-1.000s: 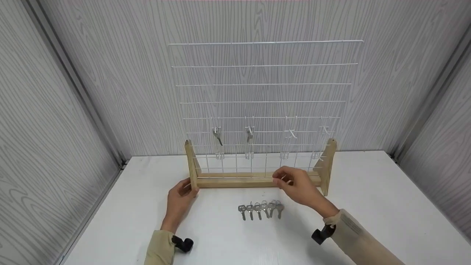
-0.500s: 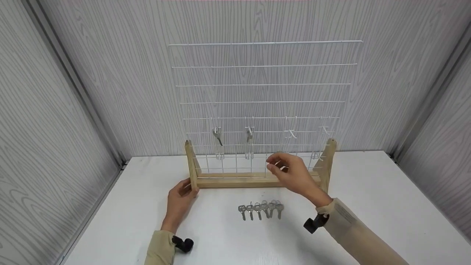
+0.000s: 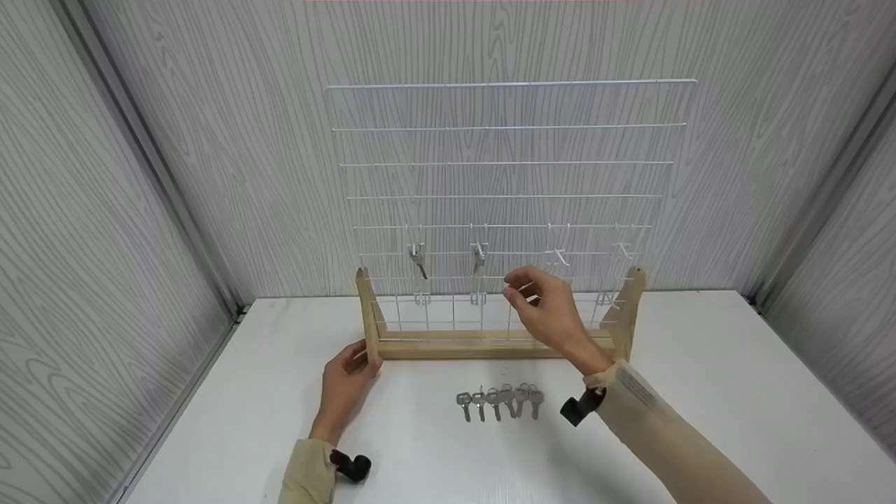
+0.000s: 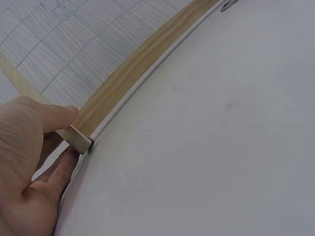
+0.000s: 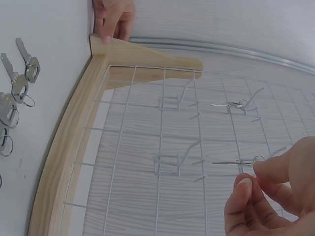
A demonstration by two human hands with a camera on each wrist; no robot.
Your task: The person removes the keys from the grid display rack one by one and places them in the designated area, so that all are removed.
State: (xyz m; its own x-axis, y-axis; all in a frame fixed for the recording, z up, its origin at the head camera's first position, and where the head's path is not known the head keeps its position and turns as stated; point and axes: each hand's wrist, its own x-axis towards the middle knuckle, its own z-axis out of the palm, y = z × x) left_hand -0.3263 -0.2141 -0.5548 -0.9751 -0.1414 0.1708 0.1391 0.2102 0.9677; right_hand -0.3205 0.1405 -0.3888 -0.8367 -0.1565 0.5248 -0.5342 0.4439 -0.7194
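Observation:
A white wire grid rack (image 3: 453,226) stands upright in a wooden base (image 3: 483,349). My left hand (image 3: 346,385) grips the lower front of its left wooden end piece (image 3: 368,315). My right hand (image 3: 549,308) is raised before the grid, fingers loosely curled, with nothing seen in them. In the right wrist view its fingertips overlap the nearer hanging key (image 5: 229,163). Another key (image 5: 229,104) hangs on the neighbouring hook. Both keys are on the two left hooks of the upper row. Several keys with rings (image 3: 493,400) lie in a row on the table.
Two upper hooks at the right, including a white hook (image 3: 559,256), hold no key. Lower hooks (image 3: 479,298) sit below the upper row. The right wooden end piece (image 3: 626,311) stands beyond my right forearm. A grey wood-grain wall (image 3: 490,42) rises behind the white table (image 3: 420,448).
My right hand has risen from the front bar of the base and moved slightly left, closer to the second hanging key. My left hand keeps its grip; the keys on the table stay in place.

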